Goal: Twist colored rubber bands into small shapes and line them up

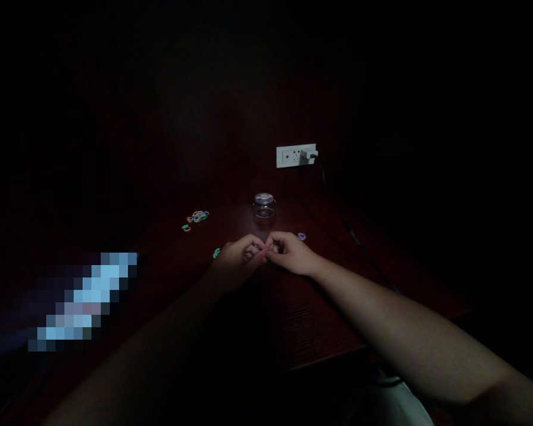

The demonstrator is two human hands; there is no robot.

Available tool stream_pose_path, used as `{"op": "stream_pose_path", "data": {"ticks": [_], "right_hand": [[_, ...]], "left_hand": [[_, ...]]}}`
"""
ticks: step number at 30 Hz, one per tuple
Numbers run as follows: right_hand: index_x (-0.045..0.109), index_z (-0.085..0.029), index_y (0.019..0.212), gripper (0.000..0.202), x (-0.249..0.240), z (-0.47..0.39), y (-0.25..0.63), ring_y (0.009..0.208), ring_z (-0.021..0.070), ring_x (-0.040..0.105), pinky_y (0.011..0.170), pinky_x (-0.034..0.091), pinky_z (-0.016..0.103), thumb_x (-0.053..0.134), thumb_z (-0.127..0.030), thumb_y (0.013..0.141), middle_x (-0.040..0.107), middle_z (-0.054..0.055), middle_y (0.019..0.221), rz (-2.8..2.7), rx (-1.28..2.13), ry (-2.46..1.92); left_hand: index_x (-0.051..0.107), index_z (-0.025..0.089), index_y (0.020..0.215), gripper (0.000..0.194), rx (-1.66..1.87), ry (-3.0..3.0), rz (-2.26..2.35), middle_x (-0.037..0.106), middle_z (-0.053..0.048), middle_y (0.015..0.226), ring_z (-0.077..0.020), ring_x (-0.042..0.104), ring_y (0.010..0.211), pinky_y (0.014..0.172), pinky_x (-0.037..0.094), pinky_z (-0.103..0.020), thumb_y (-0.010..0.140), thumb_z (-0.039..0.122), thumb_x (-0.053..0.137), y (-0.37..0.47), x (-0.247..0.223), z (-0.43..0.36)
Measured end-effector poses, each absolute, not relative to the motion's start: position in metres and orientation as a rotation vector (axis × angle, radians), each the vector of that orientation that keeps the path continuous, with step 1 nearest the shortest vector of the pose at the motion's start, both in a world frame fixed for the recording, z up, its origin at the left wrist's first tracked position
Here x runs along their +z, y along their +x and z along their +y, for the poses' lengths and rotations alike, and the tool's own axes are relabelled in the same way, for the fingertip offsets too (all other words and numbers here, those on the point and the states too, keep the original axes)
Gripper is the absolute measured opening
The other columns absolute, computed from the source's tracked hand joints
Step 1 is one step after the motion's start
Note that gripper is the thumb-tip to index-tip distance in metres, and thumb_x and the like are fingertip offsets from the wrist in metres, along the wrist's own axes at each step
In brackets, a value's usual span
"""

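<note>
My left hand (237,258) and my right hand (291,251) meet over the dark red table, thumbs and fingertips pinched together. Between them shows a bit of a small pink hair tie (264,249), mostly hidden by the fingers. A green hair tie (216,254) lies beside my left hand, partly covered by it. Just beyond my right hand is a purple hair tie (302,236). Behind both hands stands a clear lidded jar (264,208), upright. To its left lies a loose pile of colourful hair ties (199,216), with an orange and green one (186,228) nearby.
A white wall socket (288,157) holds a plugged-in charger (310,155). Its dark cable (355,238) runs down along the right side of the table (320,319). At the left is a bright, pixelated screen (86,296). The surroundings are very dark.
</note>
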State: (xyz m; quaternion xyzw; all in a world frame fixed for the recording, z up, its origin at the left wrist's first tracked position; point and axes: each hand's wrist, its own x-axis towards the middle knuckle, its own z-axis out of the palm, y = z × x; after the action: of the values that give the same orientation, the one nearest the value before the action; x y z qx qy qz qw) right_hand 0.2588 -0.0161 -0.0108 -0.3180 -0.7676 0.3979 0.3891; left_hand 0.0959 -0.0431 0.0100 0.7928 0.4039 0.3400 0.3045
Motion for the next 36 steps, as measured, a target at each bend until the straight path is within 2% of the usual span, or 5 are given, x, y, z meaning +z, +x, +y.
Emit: {"op": "stream_pose_path", "data": {"ticks": [8, 16, 23, 36], "right_hand": [[0.049, -0.013, 0.067, 0.017, -0.0107, -0.0154, 0.2599, 0.046, 0.0055, 0.036, 0.043, 0.028, 0.017, 0.052, -0.029, 0.071, 0.044, -0.004, 0.053, -1.946, 1.022, -0.783], [0.050, -0.013, 0.069, 0.019, -0.0090, -0.0169, 0.2601, 0.046, 0.0055, 0.035, 0.043, 0.027, 0.018, 0.054, -0.032, 0.070, 0.042, -0.005, 0.053, -1.944, 1.028, -0.788], [0.052, -0.013, 0.077, 0.013, -0.0064, -0.0191, 0.2607, 0.044, 0.0050, 0.033, 0.040, 0.026, 0.017, 0.052, -0.024, 0.070, 0.041, -0.005, 0.053, -1.960, 0.983, -0.774], [0.050, -0.014, 0.069, 0.012, -0.0100, -0.0168, 0.2613, 0.041, 0.0050, 0.032, 0.040, 0.024, 0.017, 0.053, -0.026, 0.068, 0.039, -0.006, 0.047, -1.965, 0.969, -0.835]], "left_hand": [[0.054, 0.016, 0.090, 0.021, 0.907, 2.189, 1.043, 0.061, 0.000, 0.071, -0.0074, 0.054, 0.058, 0.054, 0.044, -0.018, 0.073, 0.026, 0.047, 0.0958, 0.0111, -0.0438], [0.056, 0.015, 0.078, 0.017, 0.994, 2.156, 1.173, 0.061, -0.002, 0.070, -0.0083, 0.054, 0.059, 0.055, 0.044, -0.019, 0.071, 0.028, 0.050, 0.0932, 0.0053, -0.0376], [0.053, 0.014, 0.073, 0.014, 1.012, 2.103, 1.231, 0.059, -0.001, 0.064, -0.0073, 0.051, 0.054, 0.049, 0.041, -0.017, 0.070, 0.028, 0.051, 0.0927, 0.0074, -0.0372], [0.053, 0.015, 0.077, 0.014, 0.981, 2.170, 1.161, 0.053, 0.001, 0.062, -0.0058, 0.046, 0.053, 0.048, 0.038, -0.016, 0.071, 0.027, 0.050, 0.0945, 0.0057, -0.0391]]}}
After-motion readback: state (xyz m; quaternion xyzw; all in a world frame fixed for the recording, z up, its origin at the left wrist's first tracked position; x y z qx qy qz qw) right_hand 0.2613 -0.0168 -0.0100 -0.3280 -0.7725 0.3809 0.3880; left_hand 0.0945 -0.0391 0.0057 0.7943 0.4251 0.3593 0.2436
